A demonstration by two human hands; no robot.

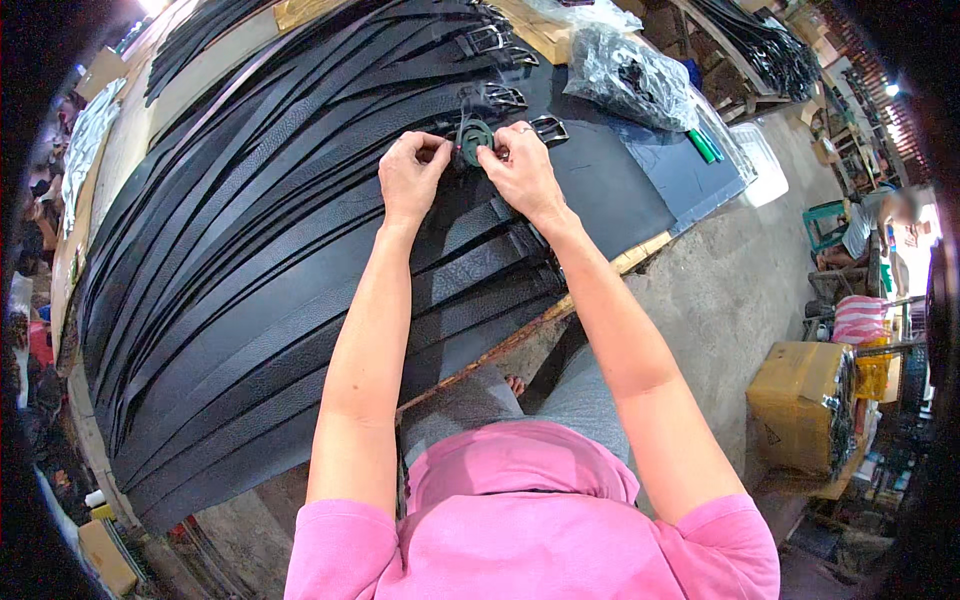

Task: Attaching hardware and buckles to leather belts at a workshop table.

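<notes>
Over the buckle ends of several black leather belts (250, 200), both my hands meet at a small dark green ring-shaped thing (474, 140). My right hand (524, 172) pinches its right side between thumb and fingers. At its left edge, my left hand (411, 174) has thumb and fingertips pressed together; what lies between them is too small to make out. A metal buckle (549, 129) shows just past my right fingers, and another buckle (505, 95) lies a little farther off. My wrists cover parts of the nearer belts.
A clear plastic bag (630, 80) with dark pieces lies at the table's far right, with a green object (703, 146) beside it. A taped carton (800, 405) stands right on the concrete floor (720, 290). Another person (862, 235) sits at the far right.
</notes>
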